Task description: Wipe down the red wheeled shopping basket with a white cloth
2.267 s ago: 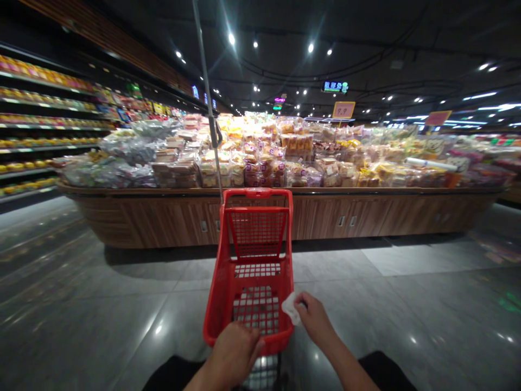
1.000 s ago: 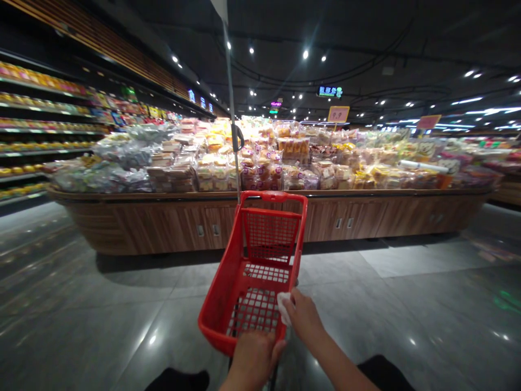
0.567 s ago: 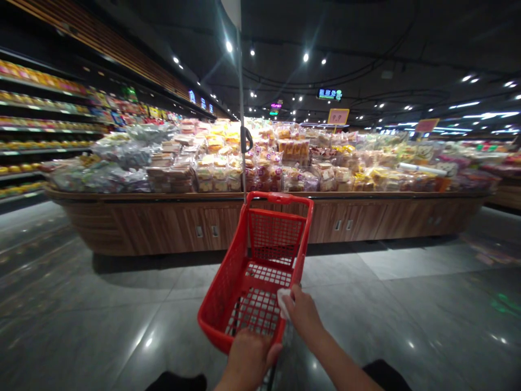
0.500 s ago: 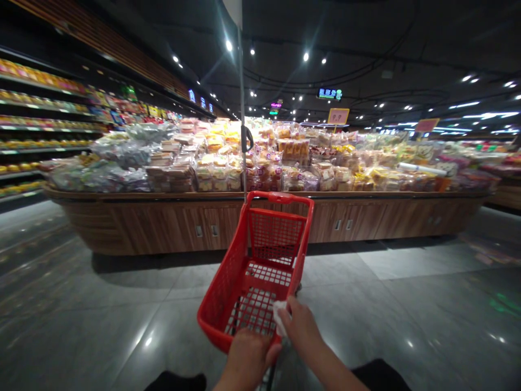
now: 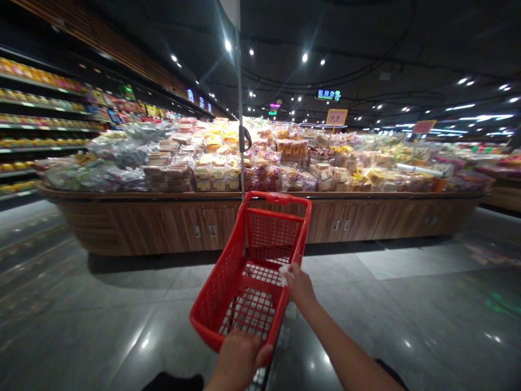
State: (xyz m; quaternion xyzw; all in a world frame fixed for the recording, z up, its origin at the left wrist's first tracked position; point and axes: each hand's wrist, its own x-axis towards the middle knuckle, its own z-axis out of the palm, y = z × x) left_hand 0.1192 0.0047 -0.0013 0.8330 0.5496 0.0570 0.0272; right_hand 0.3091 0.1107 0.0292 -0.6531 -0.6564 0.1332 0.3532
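Note:
A red plastic shopping cart (image 5: pixel 215 282) with a grid-like basket stands in front of me, its handle at the far end. My left hand (image 5: pixel 240 355) is closed over the near rim, its thumb lying toward the right corner. With my right hand (image 5: pixel 300 285) I pinch a crumpled white tissue (image 5: pixel 285 275) against the cart's right side rim, about halfway along. Part of the tissue is hidden by my fingers. The basket's latticed floor shows with nothing lying on it.
Beyond the cart runs a long wooden display counter (image 5: pixel 134 225) heaped with bagged baked goods (image 5: pixel 217 168). A thin upright pole (image 5: pixel 241 108) rises behind the cart's handle. Stocked shelves (image 5: pixel 40 127) line the left side. Grey tiled floor (image 5: pixel 386 320) surrounds the cart.
My right hand and the tissue have slid forward along the cart's right rim, away from me. My left hand keeps its hold on the near rim while the cart shifts slightly left in view.

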